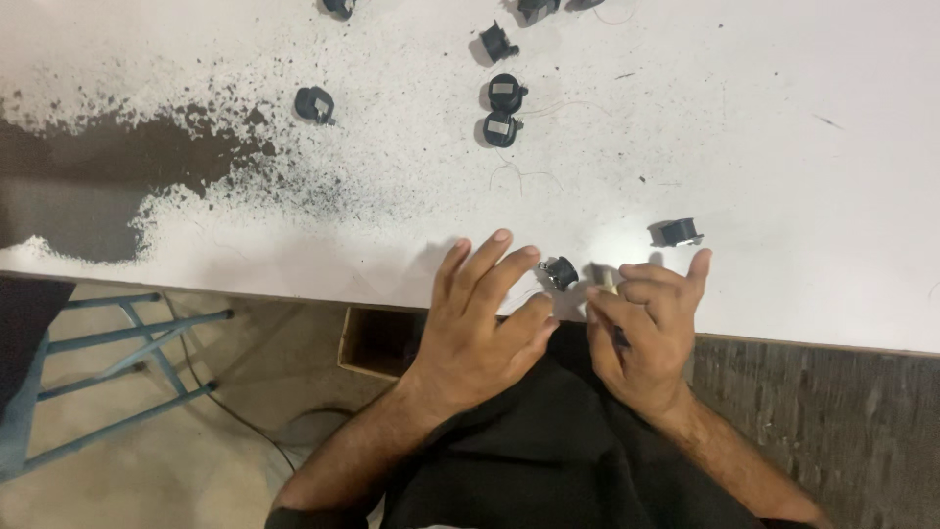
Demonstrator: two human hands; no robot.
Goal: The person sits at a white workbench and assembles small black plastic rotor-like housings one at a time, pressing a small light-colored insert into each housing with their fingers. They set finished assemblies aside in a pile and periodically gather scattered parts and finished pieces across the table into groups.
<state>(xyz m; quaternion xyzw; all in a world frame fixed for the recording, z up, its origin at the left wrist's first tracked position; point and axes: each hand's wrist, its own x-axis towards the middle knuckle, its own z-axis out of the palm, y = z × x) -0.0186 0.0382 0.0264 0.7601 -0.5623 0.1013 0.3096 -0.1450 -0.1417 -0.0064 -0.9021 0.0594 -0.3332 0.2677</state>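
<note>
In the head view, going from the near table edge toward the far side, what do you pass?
Left hand and right hand at the table edge → small black part between them → black spool → pair of black parts → black parts at the far edge.

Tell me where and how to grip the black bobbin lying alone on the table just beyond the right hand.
Grip the black bobbin across its two end flanges, coming from above: it appears to lie on its side, free of the right hand, with bare white table around it.
</note>
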